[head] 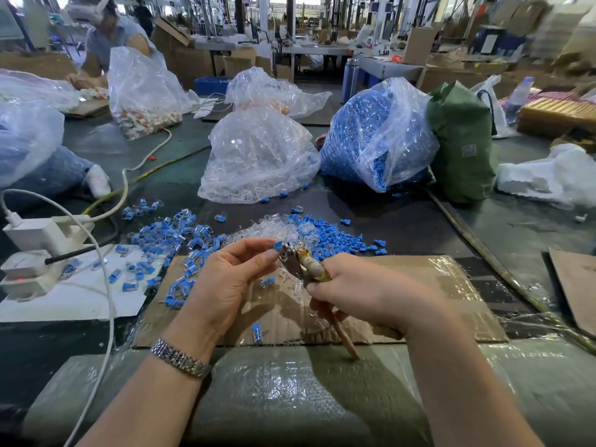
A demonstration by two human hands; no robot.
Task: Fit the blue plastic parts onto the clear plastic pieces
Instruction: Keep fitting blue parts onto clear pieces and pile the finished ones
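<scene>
My left hand (pixel 230 285) pinches a small blue plastic part (pixel 278 245) between thumb and fingertips, right at the metal jaws of a pair of pliers (pixel 292 261). My right hand (pixel 361 293) grips the pliers' tape-wrapped handles. Whether a clear piece sits with the blue part is hidden by the fingers. Beyond the hands lies a heap of loose clear pieces (pixel 271 225) next to a heap of loose blue parts (pixel 332 235). To the left, several blue-in-clear pieces (pixel 167 235) are scattered.
A flattened cardboard sheet (pixel 419 285) lies under my hands. Behind stand a bag of clear pieces (pixel 258 156), a bag of blue parts (pixel 371 137) and a green bag (pixel 461 140). A white power strip (pixel 42 233) with cables sits left. Another person (pixel 106 33) works far left.
</scene>
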